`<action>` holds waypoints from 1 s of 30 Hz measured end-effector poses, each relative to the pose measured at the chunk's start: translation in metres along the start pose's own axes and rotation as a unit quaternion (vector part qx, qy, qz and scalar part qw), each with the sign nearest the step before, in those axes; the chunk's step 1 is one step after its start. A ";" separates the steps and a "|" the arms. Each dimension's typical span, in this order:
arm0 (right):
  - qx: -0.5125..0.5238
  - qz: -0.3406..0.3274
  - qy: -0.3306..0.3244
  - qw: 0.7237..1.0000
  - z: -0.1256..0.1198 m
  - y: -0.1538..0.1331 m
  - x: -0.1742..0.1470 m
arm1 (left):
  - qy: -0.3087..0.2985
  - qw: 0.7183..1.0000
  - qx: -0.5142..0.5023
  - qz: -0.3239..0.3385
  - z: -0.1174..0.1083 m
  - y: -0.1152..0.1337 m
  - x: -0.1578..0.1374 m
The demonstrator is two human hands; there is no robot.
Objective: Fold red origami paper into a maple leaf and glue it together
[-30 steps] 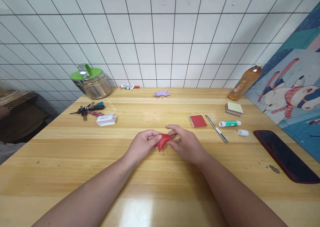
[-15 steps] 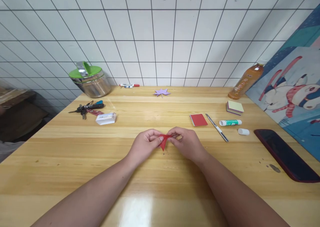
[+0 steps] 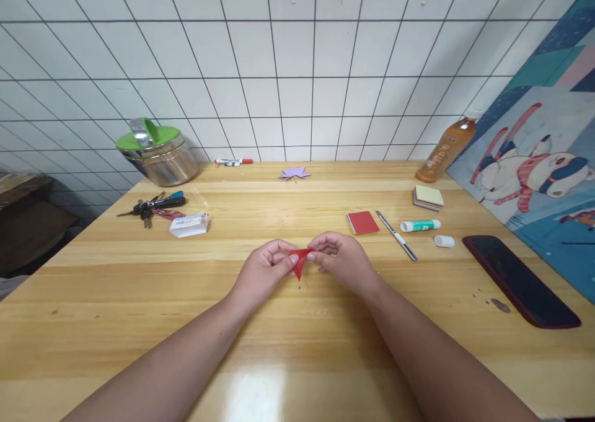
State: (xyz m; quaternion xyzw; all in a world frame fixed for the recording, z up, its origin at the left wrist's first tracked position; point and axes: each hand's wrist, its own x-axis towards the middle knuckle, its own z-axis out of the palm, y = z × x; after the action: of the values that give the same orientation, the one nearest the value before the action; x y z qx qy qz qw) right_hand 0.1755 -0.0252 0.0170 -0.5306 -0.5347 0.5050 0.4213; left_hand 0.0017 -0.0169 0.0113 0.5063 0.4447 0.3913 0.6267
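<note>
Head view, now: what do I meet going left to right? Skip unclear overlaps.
Pot → marker → left hand → folded red paper → right hand → knife → glue stick → white cap → phone.

Keys [image 3: 149, 207] lie left of the folded paper [image 3: 301, 261], the phone [image 3: 520, 281] right.

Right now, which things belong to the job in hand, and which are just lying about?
Job: red paper in left hand and right hand; likely red-topped stack; perhaps glue stick, knife, purple paper shape.

Apparently lying about: keys, phone, bottle, metal pot, marker, white box.
</note>
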 end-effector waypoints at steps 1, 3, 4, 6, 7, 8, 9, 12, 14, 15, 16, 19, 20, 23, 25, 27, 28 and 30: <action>-0.003 0.002 0.002 1.000 0.000 0.000 0.000 | 0.002 1.000 -0.011 -0.005 0.000 0.000 0.000; -0.010 -0.002 0.004 1.000 0.000 0.000 -0.001 | 0.007 0.999 -0.034 -0.016 0.000 0.000 -0.001; -0.012 -0.008 0.004 1.000 0.000 0.000 -0.001 | 0.010 0.999 -0.042 -0.019 0.000 0.001 -0.001; -0.017 -0.025 0.006 1.000 0.000 0.000 -0.002 | 0.019 0.998 -0.049 -0.019 0.000 0.002 -0.002; -0.018 -0.036 0.007 0.999 0.000 0.000 -0.002 | 0.022 0.998 -0.049 -0.017 0.000 0.003 -0.002; -0.021 -0.046 0.010 0.999 0.000 -0.001 -0.003 | 0.025 0.998 -0.048 -0.016 0.001 0.003 -0.003; -0.025 -0.056 0.012 0.998 0.000 -0.001 -0.003 | 0.025 0.998 -0.047 -0.016 0.001 0.003 -0.003; -0.048 -0.079 0.011 0.996 0.000 -0.002 -0.004 | 0.010 0.999 -0.043 -0.015 0.000 0.002 -0.003; -0.051 -0.102 0.009 0.993 -0.001 -0.003 -0.003 | -0.001 0.999 -0.040 -0.009 -0.002 0.000 -0.003; -0.044 -0.114 0.006 0.992 -0.001 -0.004 -0.003 | -0.005 0.999 -0.040 -0.007 -0.003 -0.001 -0.003; -0.035 -0.124 0.003 0.992 -0.001 -0.005 -0.003 | -0.008 0.999 -0.042 -0.009 -0.004 -0.002 -0.003; -0.010 -0.136 -0.006 0.991 -0.002 -0.006 -0.003 | -0.027 0.998 -0.055 -0.022 -0.005 -0.003 -0.003; -0.007 -0.137 -0.007 0.991 -0.002 -0.006 -0.003 | -0.035 0.997 -0.058 -0.026 -0.005 -0.003 -0.003; -0.024 -0.141 0.002 0.990 -0.002 -0.005 -0.003 | -0.042 0.995 -0.079 -0.036 -0.004 -0.001 -0.004; -0.061 -0.155 0.023 0.986 -0.002 -0.003 -0.003 | -0.051 0.991 -0.108 -0.057 -0.003 -0.001 -0.004; -0.119 -0.181 0.049 0.975 -0.002 -0.001 -0.004 | -0.068 0.986 -0.131 -0.079 -0.002 -0.001 -0.005; -0.151 -0.193 0.057 0.968 -0.001 0.000 -0.004 | -0.073 0.985 -0.133 -0.082 -0.001 -0.001 -0.005; -0.204 -0.207 0.057 0.955 0.000 0.001 -0.006 | -0.067 0.988 -0.117 -0.075 0.000 -0.002 -0.004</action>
State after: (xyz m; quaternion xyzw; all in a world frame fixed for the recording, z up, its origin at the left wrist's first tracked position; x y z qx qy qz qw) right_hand 0.1766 -0.0310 0.0166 -0.5111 -0.6991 0.2560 0.4296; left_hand 0.0004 -0.0212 0.0099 0.4196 0.3896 0.3581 0.7375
